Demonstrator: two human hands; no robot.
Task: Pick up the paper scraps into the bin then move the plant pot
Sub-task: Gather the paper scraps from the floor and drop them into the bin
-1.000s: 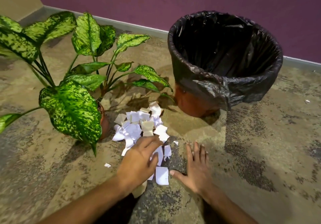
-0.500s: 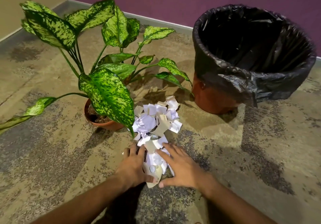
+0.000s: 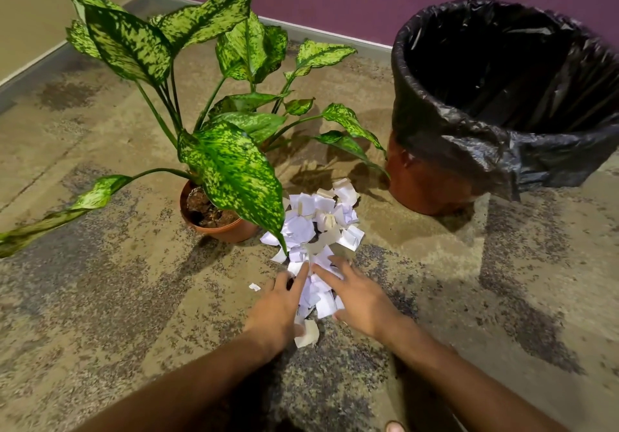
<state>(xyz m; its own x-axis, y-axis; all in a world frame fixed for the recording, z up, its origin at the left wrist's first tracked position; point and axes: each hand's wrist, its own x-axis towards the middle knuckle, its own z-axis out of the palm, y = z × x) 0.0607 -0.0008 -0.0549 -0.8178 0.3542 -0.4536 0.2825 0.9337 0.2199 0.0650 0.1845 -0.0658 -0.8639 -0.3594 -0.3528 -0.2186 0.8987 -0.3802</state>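
Note:
A pile of white paper scraps [image 3: 320,224] lies on the floor between a terracotta plant pot [image 3: 231,230] with big speckled green leaves and a bin [image 3: 432,183] lined with a black bag. My left hand [image 3: 279,307] and my right hand [image 3: 360,297] rest palm-down on the near end of the pile, one on each side, fingers spread and pointing inward over the scraps. Some scraps are squeezed between the two hands. One leaf tip overhangs the pile's left edge. The bin's inside is dark.
A single loose scrap [image 3: 254,286] lies just left of my left hand. A purple wall with a grey skirting [image 3: 301,31] runs behind the plant and bin. Patchy floor stretches to the left and right. A toe [image 3: 395,426] shows at the bottom edge.
Both hands have closed in from the sides onto the near end of the pile, pushing scraps together. The view has shifted left and nearer the plant.

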